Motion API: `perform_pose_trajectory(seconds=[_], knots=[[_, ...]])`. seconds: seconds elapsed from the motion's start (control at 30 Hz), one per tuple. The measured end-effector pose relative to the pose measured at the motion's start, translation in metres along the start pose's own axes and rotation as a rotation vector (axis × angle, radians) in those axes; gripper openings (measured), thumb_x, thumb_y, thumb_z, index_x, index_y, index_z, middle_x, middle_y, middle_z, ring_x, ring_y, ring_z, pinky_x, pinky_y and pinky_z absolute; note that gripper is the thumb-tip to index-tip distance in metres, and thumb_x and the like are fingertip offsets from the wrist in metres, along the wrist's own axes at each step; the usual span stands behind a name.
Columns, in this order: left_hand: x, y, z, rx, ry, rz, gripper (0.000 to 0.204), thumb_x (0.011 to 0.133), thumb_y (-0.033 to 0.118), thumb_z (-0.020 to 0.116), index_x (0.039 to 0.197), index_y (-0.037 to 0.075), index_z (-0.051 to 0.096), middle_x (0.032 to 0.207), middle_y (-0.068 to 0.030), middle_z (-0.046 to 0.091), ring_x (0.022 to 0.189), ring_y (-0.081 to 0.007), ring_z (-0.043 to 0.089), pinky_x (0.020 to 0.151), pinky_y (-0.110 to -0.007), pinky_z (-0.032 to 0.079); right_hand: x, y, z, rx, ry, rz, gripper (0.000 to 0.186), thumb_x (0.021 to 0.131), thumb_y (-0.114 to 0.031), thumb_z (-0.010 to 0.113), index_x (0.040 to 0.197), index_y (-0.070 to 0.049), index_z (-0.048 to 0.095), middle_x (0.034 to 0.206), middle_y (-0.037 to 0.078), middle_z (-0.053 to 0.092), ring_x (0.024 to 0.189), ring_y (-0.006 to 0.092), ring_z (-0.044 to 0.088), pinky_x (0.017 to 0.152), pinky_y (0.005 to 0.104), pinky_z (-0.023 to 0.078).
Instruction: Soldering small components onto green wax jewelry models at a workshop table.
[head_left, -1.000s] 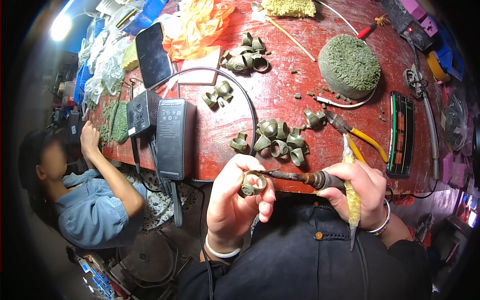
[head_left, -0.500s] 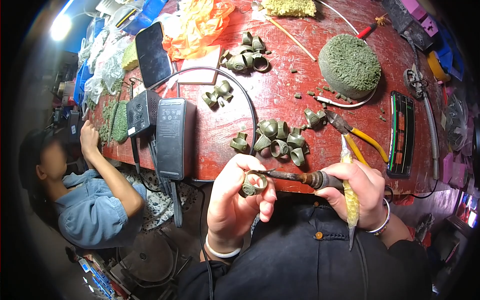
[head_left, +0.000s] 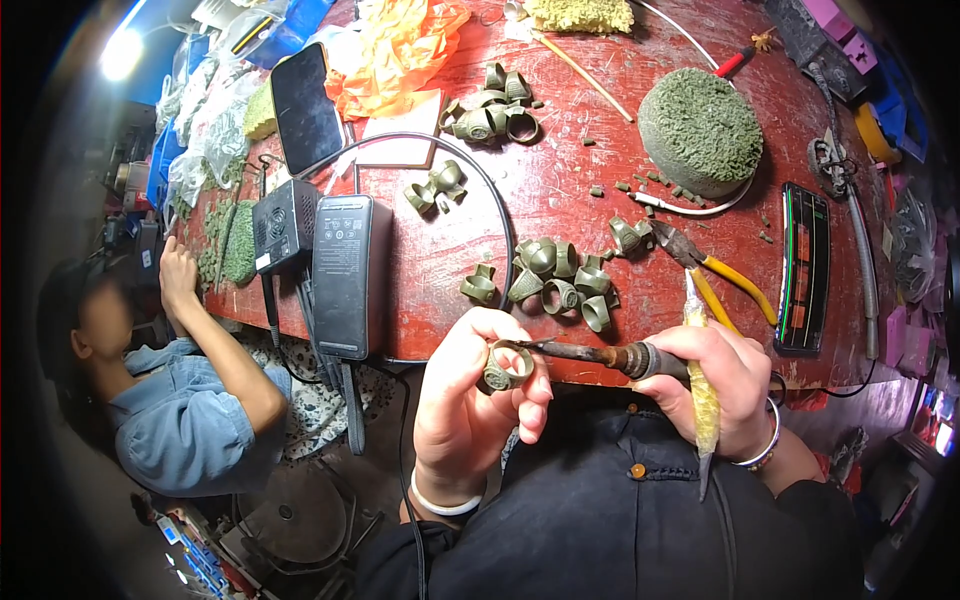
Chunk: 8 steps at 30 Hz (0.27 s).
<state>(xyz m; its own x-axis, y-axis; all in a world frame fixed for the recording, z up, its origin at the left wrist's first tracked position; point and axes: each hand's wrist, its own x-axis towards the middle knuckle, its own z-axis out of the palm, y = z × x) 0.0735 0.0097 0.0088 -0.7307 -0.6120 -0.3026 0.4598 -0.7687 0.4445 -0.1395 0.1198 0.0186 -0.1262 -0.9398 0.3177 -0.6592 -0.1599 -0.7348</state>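
Between the thumb and fingers of my left hand (head_left: pixel 468 395) is a dark green wax ring (head_left: pixel 507 367), held in front of the table's near edge. My right hand (head_left: pixel 728 385) grips a soldering iron (head_left: pixel 655 362) whose dark, worn tip touches or nearly touches the ring's upper rim. Also tucked in the right fingers, a slim pointed tool (head_left: pixel 704 400) with a yellow-wrapped handle stands across the iron. Several similar green rings (head_left: pixel 560 275) lie in a group just beyond my hands. Yellow-handled pliers (head_left: pixel 735 280) rest beside them on the right.
The red table (head_left: pixel 590 120) carries more rings (head_left: pixel 490 110), a green porous block (head_left: pixel 700 130), a lit phone (head_left: pixel 803 270), a dark phone (head_left: pixel 303 110) and a black power box (head_left: pixel 345 275). A black cable (head_left: pixel 490 185) arcs across. At left sits another person (head_left: pixel 190 400).
Almost nothing differs. Both hands keep their places, with the iron's tip at the ring's rim; the yellow-wrapped tool has shifted very slightly.
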Motion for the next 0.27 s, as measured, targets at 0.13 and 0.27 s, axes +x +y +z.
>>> perform_pose_trajectory(seconds=[0.13,0.27], knots=[[-0.0001,-0.0004,-0.0001,-0.006,0.003,-0.006,0.032,0.100,0.028,0.047,0.113,-0.001,0.045,0.085,-0.0231,0.061,0.063,-0.0225,0.061,0.053,-0.031,0.053,0.0015,-0.0017,-0.0012,-0.001,0.037,0.004,0.033,0.076,-0.016,0.082,0.096,-0.001,0.061,0.078,0.011,0.064,0.064,0.0261,0.063,0.058,0.0346,0.051],[-0.0003,-0.0003,-0.0010,-0.001,0.000,-0.008,0.032,0.099,0.028,0.047,0.114,0.000,0.046,0.086,-0.0231,0.061,0.063,-0.0225,0.060,0.053,-0.031,0.053,0.0016,-0.0014,-0.0012,0.004,0.030,-0.001,0.033,0.076,-0.015,0.082,0.096,-0.001,0.061,0.078,0.011,0.065,0.065,0.0262,0.064,0.059,0.0349,0.052]])
